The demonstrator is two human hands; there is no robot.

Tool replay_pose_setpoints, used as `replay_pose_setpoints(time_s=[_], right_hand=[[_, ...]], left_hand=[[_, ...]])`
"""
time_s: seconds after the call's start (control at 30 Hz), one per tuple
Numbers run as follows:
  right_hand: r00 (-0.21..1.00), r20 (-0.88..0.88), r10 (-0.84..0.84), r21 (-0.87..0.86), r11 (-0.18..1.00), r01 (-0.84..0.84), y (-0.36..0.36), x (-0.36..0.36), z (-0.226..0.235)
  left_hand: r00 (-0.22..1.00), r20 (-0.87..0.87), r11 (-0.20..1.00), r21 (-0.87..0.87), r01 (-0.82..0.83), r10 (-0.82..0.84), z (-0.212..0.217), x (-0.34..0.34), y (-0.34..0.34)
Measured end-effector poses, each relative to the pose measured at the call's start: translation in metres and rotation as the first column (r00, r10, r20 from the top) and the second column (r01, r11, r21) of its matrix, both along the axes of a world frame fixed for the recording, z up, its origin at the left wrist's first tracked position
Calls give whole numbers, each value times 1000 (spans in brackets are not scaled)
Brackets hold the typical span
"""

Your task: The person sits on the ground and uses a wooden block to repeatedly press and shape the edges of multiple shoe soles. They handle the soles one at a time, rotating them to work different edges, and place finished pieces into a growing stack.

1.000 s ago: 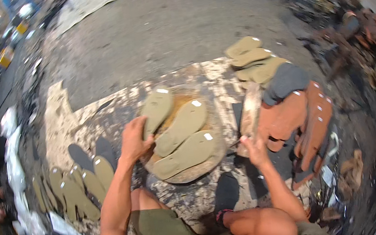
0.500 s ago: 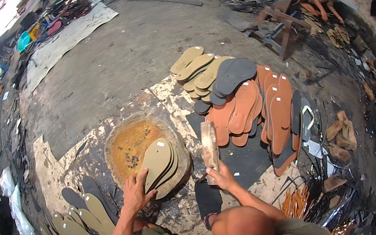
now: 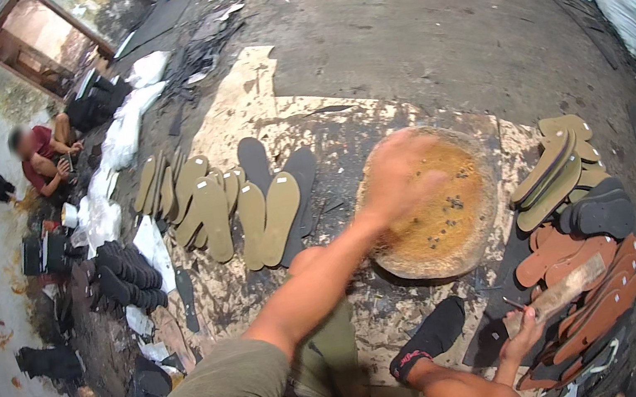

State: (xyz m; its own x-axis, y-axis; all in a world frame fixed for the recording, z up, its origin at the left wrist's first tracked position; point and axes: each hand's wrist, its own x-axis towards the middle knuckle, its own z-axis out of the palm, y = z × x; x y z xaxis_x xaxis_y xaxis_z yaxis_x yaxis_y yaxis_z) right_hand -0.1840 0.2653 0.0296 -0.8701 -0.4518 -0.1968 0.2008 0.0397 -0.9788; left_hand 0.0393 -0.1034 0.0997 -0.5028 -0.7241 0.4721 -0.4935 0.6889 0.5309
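Stained workshop floor [image 3: 409, 40] carries olive soles [image 3: 253, 213] along its left side. Left hand [image 3: 398, 176] hovers, fingers loosely spread and empty, over the round glue-stained board [image 3: 459, 238]. Right hand [image 3: 525, 332] is clamped on a brush [image 3: 569, 289] beside brown soles [image 3: 596, 303].

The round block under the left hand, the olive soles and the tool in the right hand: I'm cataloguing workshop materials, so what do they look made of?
Round block: probably wood, matte, its orange-brown top stained and pitted, its rim dark. Olive soles: likely foam or rubber sheet, flat, thin, dull, with even cut edges. Tool in the right hand: a long pale stick, perhaps a smeared wooden brush; too blurred to be sure. The left hand is motion-blurred.
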Motion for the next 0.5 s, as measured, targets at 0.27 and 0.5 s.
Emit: replay_pose_setpoints(time_s=[0.27,0.5], right_hand=[[992,102,78,100,991,-88,-16,3,-17],[982,70,177,-27,984,-176,-46,14,2]], left_hand=[[585,715,581,306,-754,383,-101,271,65],[751,257,392,726,-565,608,-100,311,50]])
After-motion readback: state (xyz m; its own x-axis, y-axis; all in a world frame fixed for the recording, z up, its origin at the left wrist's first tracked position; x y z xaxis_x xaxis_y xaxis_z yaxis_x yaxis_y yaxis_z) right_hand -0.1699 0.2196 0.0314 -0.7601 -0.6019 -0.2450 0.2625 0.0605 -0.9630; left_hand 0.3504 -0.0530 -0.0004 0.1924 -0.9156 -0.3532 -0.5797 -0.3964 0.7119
